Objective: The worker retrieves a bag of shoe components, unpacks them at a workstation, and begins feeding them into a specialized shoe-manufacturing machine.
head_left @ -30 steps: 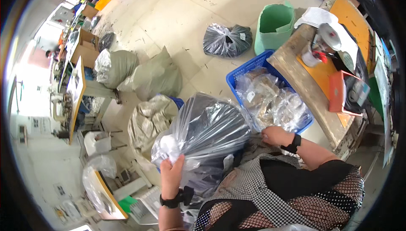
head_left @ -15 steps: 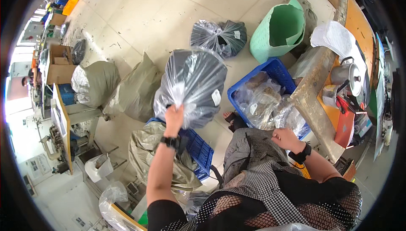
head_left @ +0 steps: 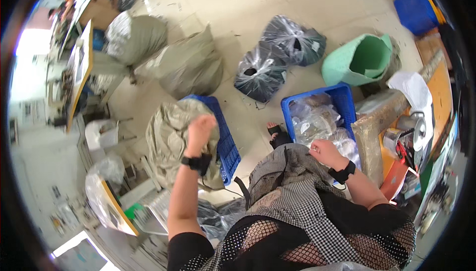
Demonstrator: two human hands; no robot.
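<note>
My left hand [head_left: 202,131] hovers over a beige woven sack [head_left: 168,139] that slumps in a blue crate [head_left: 227,144]. It is blurred, so its finger pose is unclear; no bag hangs from it. My right hand [head_left: 327,153] is closed near my lap, beside another blue crate [head_left: 289,117]; whatever its fingers may pinch is too small to name. Clear plastic bags [head_left: 315,119] fill that crate. Ahead on the floor, a tied clear plastic bag with dark contents [head_left: 260,75] leans against a similar tied bag [head_left: 293,40].
A green rolled sheet bin [head_left: 342,65] stands right of the bags. Further right is a worktable [head_left: 369,134] with a metal pot [head_left: 416,127]. Full beige sacks [head_left: 191,65] stand at left, near a machine table [head_left: 85,72]. A blue bin [head_left: 414,10] is far right.
The tied bag that hung from my left hand now rests on the floor beside the other one, let go. My left hand has come back over the beige sack. The view has shifted.
</note>
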